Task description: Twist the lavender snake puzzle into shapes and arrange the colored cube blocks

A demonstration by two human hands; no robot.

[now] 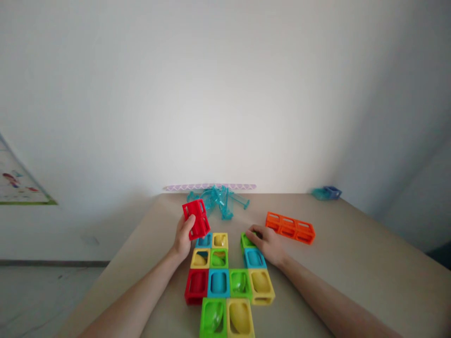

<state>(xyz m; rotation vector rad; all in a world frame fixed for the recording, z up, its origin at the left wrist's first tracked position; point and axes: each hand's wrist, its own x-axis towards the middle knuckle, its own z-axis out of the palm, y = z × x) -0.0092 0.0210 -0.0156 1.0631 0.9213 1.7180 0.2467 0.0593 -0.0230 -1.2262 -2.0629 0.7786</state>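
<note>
Red block (196,219) in left hand (183,239); no writing legible anywhere.

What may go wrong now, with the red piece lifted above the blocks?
The left hand holds the red block tilted above the laid blocks; a slipping grip might drop it and shift them. The right hand rests on the green block, so a nudge may break the row.

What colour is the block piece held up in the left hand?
Red, clearest in the head view: the double block in the left hand.
</note>
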